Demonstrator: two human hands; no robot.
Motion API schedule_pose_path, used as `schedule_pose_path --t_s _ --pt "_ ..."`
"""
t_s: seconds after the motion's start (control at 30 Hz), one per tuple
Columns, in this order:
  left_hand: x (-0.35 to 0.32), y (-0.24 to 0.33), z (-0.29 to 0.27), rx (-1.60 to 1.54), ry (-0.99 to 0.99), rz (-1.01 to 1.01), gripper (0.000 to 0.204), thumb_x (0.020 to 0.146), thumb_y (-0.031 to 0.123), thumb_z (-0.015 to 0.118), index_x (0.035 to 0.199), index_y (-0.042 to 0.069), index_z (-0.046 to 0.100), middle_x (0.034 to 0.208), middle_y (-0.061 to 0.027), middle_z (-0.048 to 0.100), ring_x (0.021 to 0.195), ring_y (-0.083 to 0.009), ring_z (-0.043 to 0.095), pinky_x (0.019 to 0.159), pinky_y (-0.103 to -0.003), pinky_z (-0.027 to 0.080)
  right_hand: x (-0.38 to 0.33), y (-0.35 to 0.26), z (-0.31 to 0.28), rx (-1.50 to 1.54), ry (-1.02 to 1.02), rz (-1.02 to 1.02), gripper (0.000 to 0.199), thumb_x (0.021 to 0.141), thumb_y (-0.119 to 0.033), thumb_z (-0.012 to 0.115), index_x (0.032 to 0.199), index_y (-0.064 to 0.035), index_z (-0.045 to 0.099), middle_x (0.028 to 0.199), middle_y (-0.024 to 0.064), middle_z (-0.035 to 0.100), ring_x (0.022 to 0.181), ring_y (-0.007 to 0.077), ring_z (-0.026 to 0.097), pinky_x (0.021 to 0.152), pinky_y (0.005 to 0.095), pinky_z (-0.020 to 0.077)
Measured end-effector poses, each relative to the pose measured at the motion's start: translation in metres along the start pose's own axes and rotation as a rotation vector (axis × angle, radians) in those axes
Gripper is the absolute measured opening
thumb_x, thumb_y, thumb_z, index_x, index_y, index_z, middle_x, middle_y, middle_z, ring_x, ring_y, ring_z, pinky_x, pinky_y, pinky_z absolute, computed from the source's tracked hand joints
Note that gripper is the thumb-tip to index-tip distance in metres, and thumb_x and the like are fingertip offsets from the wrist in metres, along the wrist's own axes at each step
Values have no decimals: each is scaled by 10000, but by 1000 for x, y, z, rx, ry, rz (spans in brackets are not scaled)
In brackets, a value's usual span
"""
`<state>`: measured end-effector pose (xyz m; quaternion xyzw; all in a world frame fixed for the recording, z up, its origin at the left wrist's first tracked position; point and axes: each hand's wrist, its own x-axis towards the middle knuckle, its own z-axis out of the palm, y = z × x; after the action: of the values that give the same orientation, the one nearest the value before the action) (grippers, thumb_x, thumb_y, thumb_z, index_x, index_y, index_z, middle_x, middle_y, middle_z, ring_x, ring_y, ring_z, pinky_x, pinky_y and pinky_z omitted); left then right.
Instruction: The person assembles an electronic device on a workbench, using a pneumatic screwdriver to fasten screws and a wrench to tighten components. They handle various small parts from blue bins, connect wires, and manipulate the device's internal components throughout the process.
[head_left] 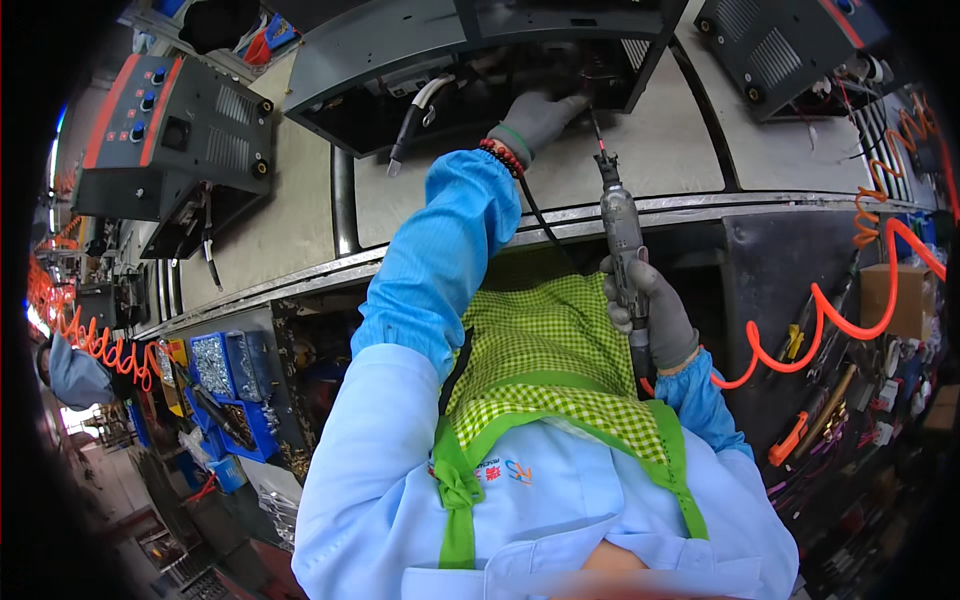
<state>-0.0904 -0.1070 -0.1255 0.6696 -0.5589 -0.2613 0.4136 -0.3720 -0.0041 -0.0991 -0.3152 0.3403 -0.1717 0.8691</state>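
My left hand (538, 118), in a grey glove with a beaded bracelet at the wrist, reaches into the open dark-grey machine housing (400, 55) on the conveyor and touches parts inside. My right hand (655, 310), also gloved, grips a grey pneumatic screwdriver (620, 225) held upright, its bit tip near the housing's opening beside my left hand. An orange coiled air hose (830, 315) runs from the tool's base to the right. A black cable with a metal tip (412, 120) hangs out of the housing to the left of my left hand.
More dark machine units stand on the line at left (175, 135) and upper right (780, 45). Blue bins of screws (220, 370) sit at lower left. Hand tools (830, 410) and a cardboard box (895, 295) lie at right. Another person's sleeve (70, 375) shows at far left.
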Motion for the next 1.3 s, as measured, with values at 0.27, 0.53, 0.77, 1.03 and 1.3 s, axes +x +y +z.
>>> schedule_pose_path --t_s 0.27,0.53,0.77,1.03,1.3 --pt "-11 -5 -9 27 382 98 246 893 223 587 1073 78 671 1033 -149 669 963 -296 621 828 -348 474 33 4 32 30 -14 24 296 906 -342 561 1039 -82 515 773 3 503 554 73 486 456 207 395" --pt "8 -19 -6 155 528 290 309 868 221 612 1144 83 631 1159 -179 617 1082 -368 566 914 -389 460 53 4 40 -31 24 -34 309 904 -362 559 1021 -78 516 768 5 499 559 79 495 453 210 406" --pt "9 -17 -1 194 620 372 347 870 235 614 1186 91 611 1173 -176 612 1108 -373 551 941 -408 450 60 7 33 -27 6 -35 332 876 -382 595 1002 -90 498 744 1 499 548 76 512 455 212 435" --pt "7 17 -16 553 316 41 303 899 334 535 1137 168 622 1045 -156 652 952 -380 613 833 -484 489 53 -2 40 170 -82 -24 418 925 -439 532 1057 -42 535 766 26 520 530 87 476 431 211 386" --pt "33 6 -29 724 299 213 276 915 393 499 1044 199 646 968 -138 672 884 -360 643 795 -479 500 54 1 59 253 -48 43 461 920 -470 548 1055 -30 539 756 34 533 507 80 461 418 208 368"
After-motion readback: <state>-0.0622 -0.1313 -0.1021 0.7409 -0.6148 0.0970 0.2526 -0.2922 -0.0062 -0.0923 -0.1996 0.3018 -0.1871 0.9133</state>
